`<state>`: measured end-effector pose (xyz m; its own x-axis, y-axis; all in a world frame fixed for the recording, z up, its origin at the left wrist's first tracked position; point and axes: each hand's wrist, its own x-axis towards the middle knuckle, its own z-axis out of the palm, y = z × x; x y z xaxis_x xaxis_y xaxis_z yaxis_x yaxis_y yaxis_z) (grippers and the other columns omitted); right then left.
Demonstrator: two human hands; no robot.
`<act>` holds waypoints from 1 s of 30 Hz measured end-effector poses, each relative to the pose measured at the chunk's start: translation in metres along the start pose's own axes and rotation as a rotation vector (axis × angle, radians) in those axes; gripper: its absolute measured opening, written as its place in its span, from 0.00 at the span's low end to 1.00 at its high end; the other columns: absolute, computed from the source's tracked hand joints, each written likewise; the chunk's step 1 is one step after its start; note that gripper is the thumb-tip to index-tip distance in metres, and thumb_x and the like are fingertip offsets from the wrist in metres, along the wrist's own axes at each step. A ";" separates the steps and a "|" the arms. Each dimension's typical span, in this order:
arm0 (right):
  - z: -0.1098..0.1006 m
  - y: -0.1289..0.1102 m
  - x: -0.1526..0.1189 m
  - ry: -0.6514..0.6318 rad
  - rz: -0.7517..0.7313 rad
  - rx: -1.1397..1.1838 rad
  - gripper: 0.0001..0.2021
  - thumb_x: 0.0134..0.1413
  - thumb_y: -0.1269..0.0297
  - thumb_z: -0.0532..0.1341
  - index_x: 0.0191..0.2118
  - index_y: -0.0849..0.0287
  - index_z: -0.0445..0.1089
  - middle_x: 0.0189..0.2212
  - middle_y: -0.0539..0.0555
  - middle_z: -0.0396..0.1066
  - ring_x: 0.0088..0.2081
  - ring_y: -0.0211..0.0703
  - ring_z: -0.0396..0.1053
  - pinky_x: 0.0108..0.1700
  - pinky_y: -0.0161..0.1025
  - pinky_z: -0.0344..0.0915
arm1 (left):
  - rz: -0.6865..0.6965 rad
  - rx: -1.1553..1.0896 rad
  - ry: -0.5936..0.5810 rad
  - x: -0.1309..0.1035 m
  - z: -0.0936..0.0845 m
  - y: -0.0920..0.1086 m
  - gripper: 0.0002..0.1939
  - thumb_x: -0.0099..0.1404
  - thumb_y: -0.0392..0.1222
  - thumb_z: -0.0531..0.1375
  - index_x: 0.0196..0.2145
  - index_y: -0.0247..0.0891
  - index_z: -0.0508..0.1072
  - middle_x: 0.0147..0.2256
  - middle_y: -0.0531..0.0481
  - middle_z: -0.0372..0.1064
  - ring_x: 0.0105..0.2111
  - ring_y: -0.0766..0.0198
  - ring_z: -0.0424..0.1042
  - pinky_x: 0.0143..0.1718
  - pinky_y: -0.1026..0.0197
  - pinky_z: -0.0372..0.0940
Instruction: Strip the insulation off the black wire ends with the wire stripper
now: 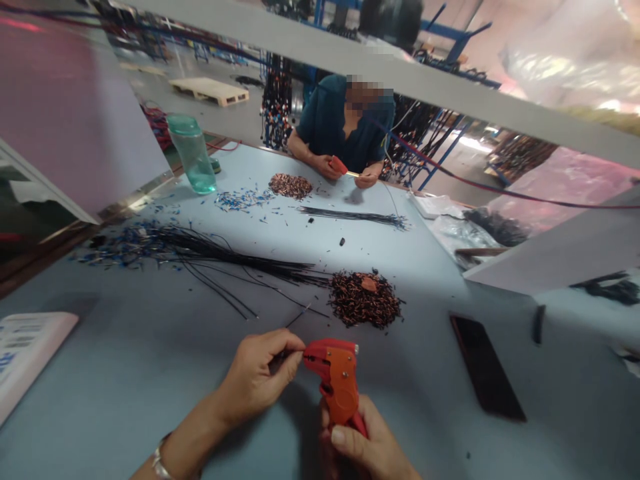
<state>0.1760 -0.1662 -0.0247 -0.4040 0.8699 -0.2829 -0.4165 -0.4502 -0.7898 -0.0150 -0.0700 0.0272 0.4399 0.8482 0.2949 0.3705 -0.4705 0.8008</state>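
Observation:
My right hand is wrapped round the handles of a red and orange wire stripper, its jaws turned to the left. At the jaw opening, my left hand pinches a thin black wire between thumb and fingers; most of it is hidden by the fingers. A thin wire end shows just beyond that hand. Farther back lies a loose bundle of black wires, its left ends among blue-tipped pieces. To its right is a heap of short black and copper-coloured offcuts.
A dark phone lies at right, a white box at left. Opposite, a person holds a red tool near a copper-coloured heap and a second wire bundle. A green bottle stands at the far left.

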 end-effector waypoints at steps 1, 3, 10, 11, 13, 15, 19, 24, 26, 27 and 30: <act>0.001 0.000 0.000 0.008 -0.005 0.006 0.21 0.48 0.50 0.68 0.35 0.60 0.62 0.17 0.44 0.63 0.16 0.31 0.60 0.19 0.30 0.60 | -0.003 0.002 0.001 0.000 0.000 0.000 0.08 0.64 0.34 0.54 0.29 0.36 0.72 0.21 0.55 0.67 0.20 0.70 0.63 0.22 0.69 0.56; 0.002 0.001 0.001 0.029 -0.005 0.019 0.21 0.47 0.49 0.68 0.36 0.60 0.61 0.16 0.43 0.62 0.15 0.31 0.59 0.18 0.30 0.60 | -0.014 -0.001 -0.001 0.000 0.002 0.001 0.08 0.64 0.34 0.53 0.29 0.35 0.71 0.19 0.57 0.63 0.17 0.72 0.59 0.19 0.70 0.53; 0.006 -0.002 0.007 0.002 0.003 -0.022 0.22 0.45 0.45 0.67 0.30 0.59 0.62 0.12 0.43 0.60 0.12 0.31 0.57 0.14 0.29 0.58 | -0.052 -0.015 0.054 -0.002 0.011 0.006 0.08 0.66 0.35 0.51 0.31 0.36 0.69 0.16 0.60 0.58 0.13 0.73 0.55 0.15 0.72 0.51; 0.007 -0.003 0.007 0.003 0.007 -0.035 0.22 0.45 0.45 0.67 0.29 0.59 0.62 0.12 0.43 0.59 0.12 0.31 0.57 0.14 0.29 0.58 | -0.051 -0.004 0.061 -0.003 0.012 0.006 0.08 0.66 0.35 0.51 0.31 0.36 0.69 0.16 0.61 0.58 0.13 0.73 0.55 0.15 0.72 0.51; 0.009 -0.006 0.007 0.017 0.009 -0.055 0.22 0.46 0.44 0.66 0.27 0.59 0.62 0.12 0.43 0.59 0.12 0.30 0.57 0.14 0.28 0.57 | -0.047 0.017 0.074 -0.004 0.014 0.008 0.09 0.66 0.35 0.51 0.31 0.36 0.69 0.15 0.60 0.59 0.12 0.73 0.56 0.15 0.71 0.52; 0.011 -0.008 0.007 0.025 0.007 -0.061 0.23 0.45 0.42 0.65 0.26 0.59 0.62 0.11 0.43 0.57 0.11 0.30 0.55 0.13 0.28 0.55 | -0.040 0.032 0.085 -0.005 0.015 0.009 0.09 0.66 0.36 0.51 0.31 0.36 0.69 0.15 0.60 0.61 0.12 0.72 0.58 0.15 0.71 0.53; 0.014 -0.007 0.008 0.029 -0.001 -0.064 0.23 0.46 0.42 0.65 0.24 0.58 0.61 0.09 0.42 0.56 0.10 0.29 0.53 0.12 0.27 0.53 | -0.044 0.028 0.112 -0.006 0.018 0.009 0.09 0.67 0.35 0.51 0.31 0.36 0.69 0.15 0.59 0.63 0.12 0.72 0.58 0.15 0.71 0.53; 0.015 -0.002 0.009 0.089 -0.045 -0.054 0.23 0.47 0.44 0.65 0.22 0.57 0.58 0.07 0.40 0.52 0.08 0.26 0.47 0.10 0.26 0.47 | -0.040 0.003 0.126 -0.006 0.020 0.009 0.09 0.66 0.35 0.51 0.31 0.36 0.69 0.15 0.59 0.63 0.12 0.72 0.58 0.15 0.71 0.54; 0.014 -0.001 0.009 0.079 -0.040 -0.040 0.23 0.47 0.44 0.65 0.23 0.58 0.59 0.07 0.40 0.53 0.08 0.26 0.47 0.10 0.26 0.48 | -0.068 -0.020 0.112 -0.005 0.020 0.009 0.09 0.66 0.36 0.51 0.31 0.36 0.69 0.16 0.59 0.65 0.13 0.72 0.60 0.14 0.72 0.55; 0.013 0.000 0.009 0.071 -0.037 -0.027 0.23 0.46 0.44 0.66 0.23 0.58 0.60 0.08 0.40 0.53 0.08 0.27 0.49 0.10 0.26 0.50 | -0.084 -0.028 0.103 -0.005 0.019 0.009 0.09 0.66 0.36 0.51 0.31 0.36 0.69 0.16 0.58 0.65 0.13 0.72 0.60 0.14 0.72 0.55; 0.010 0.002 0.008 0.072 -0.040 0.037 0.22 0.46 0.46 0.67 0.30 0.60 0.62 0.11 0.42 0.59 0.11 0.29 0.55 0.13 0.28 0.56 | -0.126 -0.027 0.105 -0.005 0.018 0.006 0.09 0.66 0.37 0.51 0.32 0.36 0.70 0.16 0.58 0.65 0.14 0.72 0.60 0.15 0.72 0.56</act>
<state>0.1639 -0.1623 -0.0227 -0.3274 0.8988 -0.2913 -0.4613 -0.4211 -0.7809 -0.0001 -0.0813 0.0212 0.3027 0.9216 0.2428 0.3949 -0.3532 0.8481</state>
